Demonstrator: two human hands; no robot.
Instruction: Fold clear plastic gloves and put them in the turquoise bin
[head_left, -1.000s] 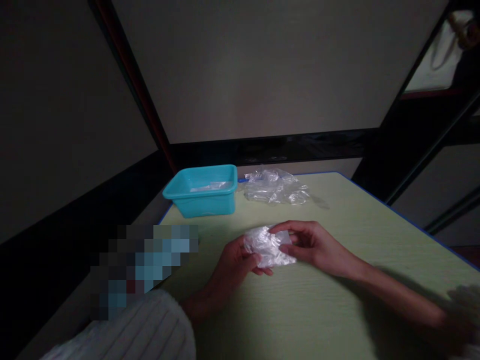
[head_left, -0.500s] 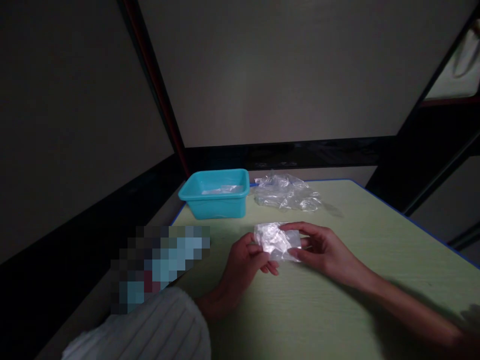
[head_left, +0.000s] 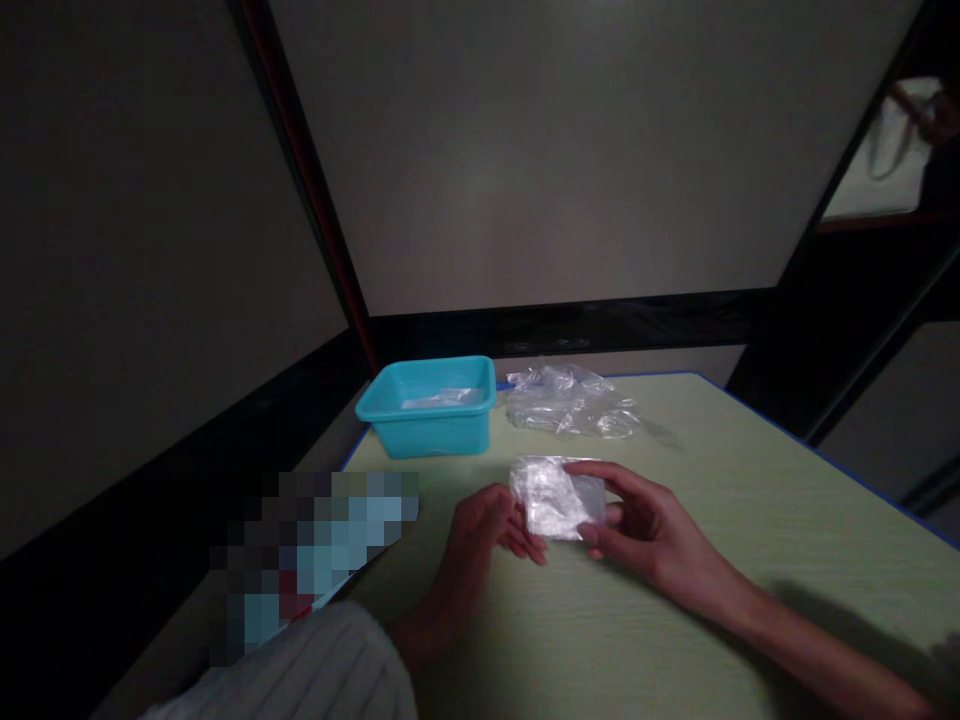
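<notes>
A small flat packet of shiny clear plastic film (head_left: 556, 498) is held above the table top. My right hand (head_left: 651, 525) grips its right side, with the index finger along the upper edge and the thumb at the lower edge. At the packet's left edge is my left hand (head_left: 484, 535), its fingers loosely apart and partly under the packet. The left thumb does not overlap the film; whether the fingertips touch its underside is hidden.
A turquoise plastic basin (head_left: 431, 435) with clear plastic inside stands at the table's far left. To its right lies a crumpled clear plastic bag (head_left: 570, 400). The pale green table (head_left: 720, 450) has a blue edge. A blurred-out patch (head_left: 322, 550) covers the lower left.
My left thumb has come off the front of the packet, and that hand has loosened. The film looks flatter. My right hand keeps its grip. The view has tilted slightly upward.
</notes>
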